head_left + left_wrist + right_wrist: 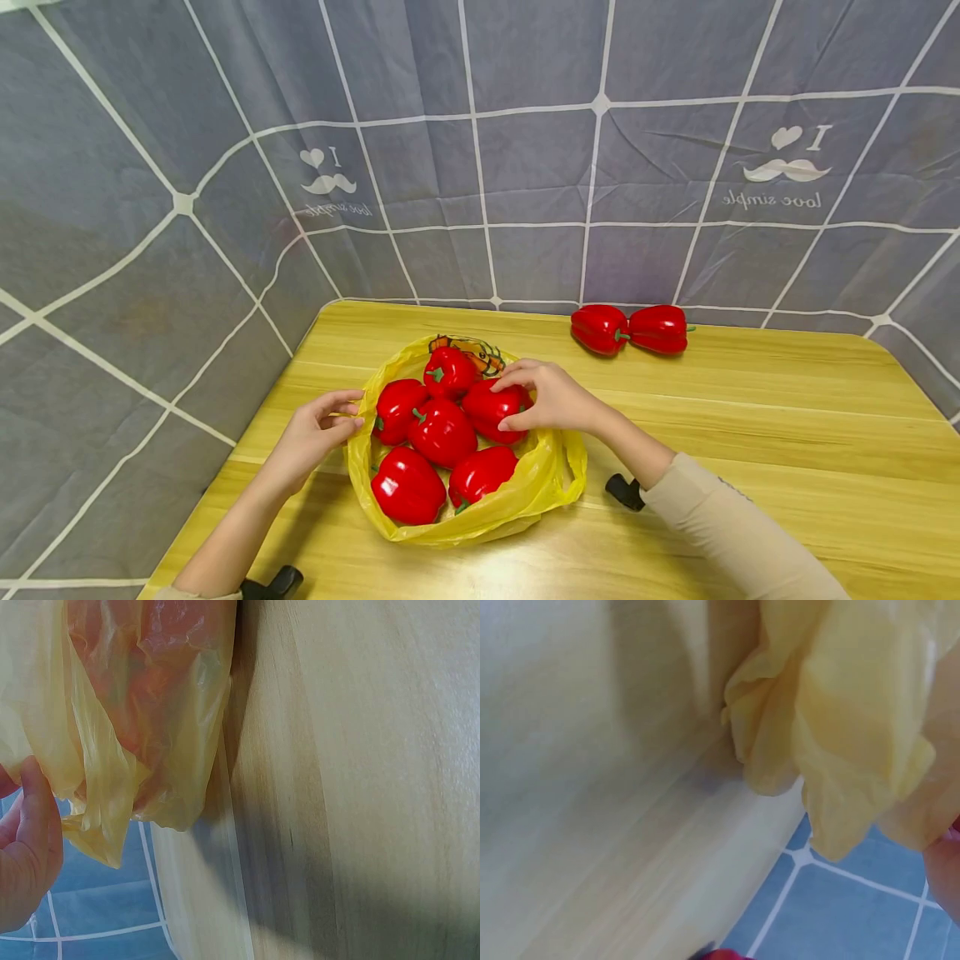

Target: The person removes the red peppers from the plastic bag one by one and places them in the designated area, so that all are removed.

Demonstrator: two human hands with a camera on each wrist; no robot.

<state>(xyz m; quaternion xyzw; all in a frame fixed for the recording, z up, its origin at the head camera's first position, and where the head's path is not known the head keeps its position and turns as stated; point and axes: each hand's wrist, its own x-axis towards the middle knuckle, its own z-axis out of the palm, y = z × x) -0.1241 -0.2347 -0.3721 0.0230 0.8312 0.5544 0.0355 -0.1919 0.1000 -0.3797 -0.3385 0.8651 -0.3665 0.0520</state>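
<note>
A yellow plastic bag [487,527] lies wide open on the wooden table, with several glossy red bell peppers [442,433] with green stems inside. My left hand [309,440] pinches the bag's left rim. In the left wrist view, the thumb and fingertips of that hand [30,847] hold the thin plastic [172,757]. On the other side, my right hand [551,398] reaches over the rim, fingers and thumb curled round a bell pepper [491,410] at the bag's right. Crumpled yellow plastic [855,727] covers most of that hand's work in the right wrist view.
Two more red bell peppers [598,330] lie end to end at the table's back edge, right of the bag. A grey curtain [540,183] with white lines hangs behind and left of the wooden table [750,417]. A loop handle [576,467] sticks out at the bag's right.
</note>
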